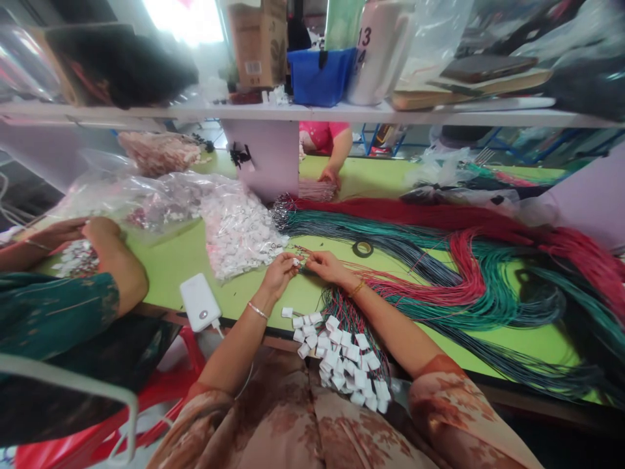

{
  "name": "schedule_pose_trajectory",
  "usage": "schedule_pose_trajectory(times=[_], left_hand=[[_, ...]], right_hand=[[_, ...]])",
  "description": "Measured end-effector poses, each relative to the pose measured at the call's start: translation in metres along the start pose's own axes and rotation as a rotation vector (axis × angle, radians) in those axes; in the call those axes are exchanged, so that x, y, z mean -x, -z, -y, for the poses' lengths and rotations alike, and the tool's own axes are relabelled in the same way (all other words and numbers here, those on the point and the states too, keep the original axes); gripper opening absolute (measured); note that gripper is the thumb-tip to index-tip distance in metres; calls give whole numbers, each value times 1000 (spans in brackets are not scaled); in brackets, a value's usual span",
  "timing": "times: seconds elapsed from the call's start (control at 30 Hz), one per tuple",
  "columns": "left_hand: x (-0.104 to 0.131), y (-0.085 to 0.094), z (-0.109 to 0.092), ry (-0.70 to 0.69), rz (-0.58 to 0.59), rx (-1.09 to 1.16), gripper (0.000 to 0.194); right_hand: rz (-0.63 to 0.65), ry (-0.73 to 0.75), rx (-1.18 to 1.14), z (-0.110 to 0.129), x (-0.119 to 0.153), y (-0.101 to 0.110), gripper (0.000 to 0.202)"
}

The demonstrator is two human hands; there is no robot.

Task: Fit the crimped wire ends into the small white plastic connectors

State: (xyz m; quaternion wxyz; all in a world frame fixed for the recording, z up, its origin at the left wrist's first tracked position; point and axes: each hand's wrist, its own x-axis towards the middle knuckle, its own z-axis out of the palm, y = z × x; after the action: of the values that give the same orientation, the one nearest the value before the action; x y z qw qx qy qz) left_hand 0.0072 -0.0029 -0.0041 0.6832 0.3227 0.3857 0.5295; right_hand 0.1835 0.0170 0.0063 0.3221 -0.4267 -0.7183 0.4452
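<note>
My left hand [279, 275] pinches a small white plastic connector [296, 262] between thumb and fingers. Close beside it, my right hand [326, 267] is closed, fingertips pressed together on thin wire near the connector. The exact wire end is too small to make out. Below my hands, a bunch of wires tipped with white connectors [349, 358] hangs over the table edge. Left of my hands, a clear plastic bag [239, 228] spills over with loose white connectors. Long bundles of red wires [415, 218], green wires [493, 286] and dark grey wires [420, 254] stretch to the right.
A black tape roll [362, 255] lies beyond my right hand. A white power bank [200, 303] with a cable sits near the front edge. At left, a co-worker's arms [117, 260] rest around a connector pile. A shelf [195, 114] with a blue bin [322, 78] spans the table.
</note>
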Motion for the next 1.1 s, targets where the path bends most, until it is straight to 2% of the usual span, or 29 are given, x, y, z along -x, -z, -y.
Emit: schedule_pose_trajectory(times=[0.3, 0.43, 0.6, 0.77, 0.87, 1.0, 1.1], left_hand=[[5, -6, 0, -59, 31, -129, 25], [3, -7, 6, -114, 2, -250, 25], [-2, -3, 10, -69, -61, -173, 27], [0, -5, 13, -100, -61, -239, 27], [1, -5, 13, -93, -59, -284, 25], [0, -4, 8, -49, -81, -315, 21], [-1, -3, 5, -31, -79, -338, 21]], right_hand=[[7, -34, -58, -4, -4, -3, 33], [-58, -40, 28, -8, -3, -9, 33], [-96, 58, 164, -8, 0, -11, 24], [-156, 26, 236, -6, 1, -16, 20], [-145, 57, 272, -5, -2, -4, 23], [-228, 39, 417, -6, -7, 26, 20], [-102, -28, 569, -9, -11, 33, 15]])
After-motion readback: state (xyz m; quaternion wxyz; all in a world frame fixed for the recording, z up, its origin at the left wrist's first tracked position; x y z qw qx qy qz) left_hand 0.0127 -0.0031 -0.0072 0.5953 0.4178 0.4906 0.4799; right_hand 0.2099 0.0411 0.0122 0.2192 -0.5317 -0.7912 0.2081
